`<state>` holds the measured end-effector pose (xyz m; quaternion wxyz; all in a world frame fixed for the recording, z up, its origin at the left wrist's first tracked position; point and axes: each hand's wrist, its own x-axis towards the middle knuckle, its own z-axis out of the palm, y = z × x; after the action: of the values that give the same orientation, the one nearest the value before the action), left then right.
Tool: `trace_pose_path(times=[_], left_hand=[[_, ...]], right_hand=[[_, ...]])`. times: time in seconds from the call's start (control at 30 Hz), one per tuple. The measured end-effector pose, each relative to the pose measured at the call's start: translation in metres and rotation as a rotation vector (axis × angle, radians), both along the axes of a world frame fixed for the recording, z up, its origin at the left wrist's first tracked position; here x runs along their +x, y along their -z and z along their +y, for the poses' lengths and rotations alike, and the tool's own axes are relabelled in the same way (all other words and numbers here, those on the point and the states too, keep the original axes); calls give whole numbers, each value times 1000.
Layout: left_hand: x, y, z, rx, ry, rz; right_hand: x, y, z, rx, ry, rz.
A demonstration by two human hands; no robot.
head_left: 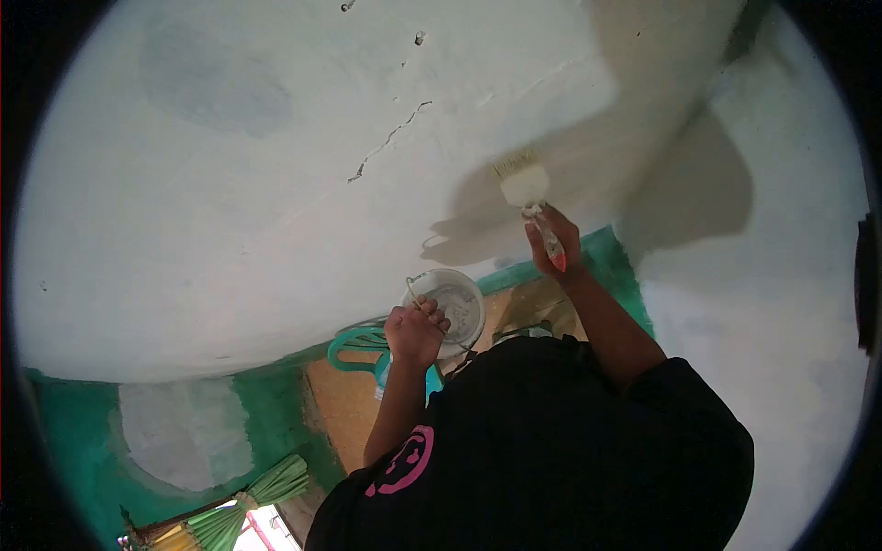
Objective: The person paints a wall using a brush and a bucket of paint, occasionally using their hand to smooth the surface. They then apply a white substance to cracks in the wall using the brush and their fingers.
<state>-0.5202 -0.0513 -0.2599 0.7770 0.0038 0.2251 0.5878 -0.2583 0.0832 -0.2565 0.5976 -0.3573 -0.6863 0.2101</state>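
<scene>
In my right hand point(559, 241) is a wide paintbrush point(525, 186), its bristles pointing up at the white wall point(276, 211) and overlapping the shadow there. The brush's handle is smeared with paint and has a red end. My left hand point(419, 334) is closed around the thin wire handle of a paint bucket point(470, 298). Whitish-grey paint coats the inside of the bucket, which hangs in front of my body close to the wall.
A green plastic chair point(354, 349) stands below, beside the bucket. Cracks point(390, 140) and small holes mark the wall. Green paint point(276, 413) covers the lower wall, with a white patch point(188, 432). A tied green curtain point(246, 500) hangs at a window, lower left.
</scene>
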Motion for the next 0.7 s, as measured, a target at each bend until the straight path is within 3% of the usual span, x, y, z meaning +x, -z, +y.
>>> trace_pose_path(times=[0.1, 0.17, 0.37, 0.5, 0.57, 0.7], left_hand=[[4, -4, -1, -19, -13, 25], [7, -7, -2, -60, -24, 55], [16, -14, 1, -96, -34, 97], [25, -19, 0, -116, -52, 119], [30, -23, -1, -129, -60, 121], [33, -25, -1, -137, -72, 156]], right_hand=[[-1, 28, -7, -162, 5, 51], [2, 34, -8, -215, 28, -50], [8, 60, 10, -162, -69, 172], [19, 67, 1, -185, -21, 40], [22, 84, 0, -571, -2, 248], [31, 51, 14, -818, 70, 576]])
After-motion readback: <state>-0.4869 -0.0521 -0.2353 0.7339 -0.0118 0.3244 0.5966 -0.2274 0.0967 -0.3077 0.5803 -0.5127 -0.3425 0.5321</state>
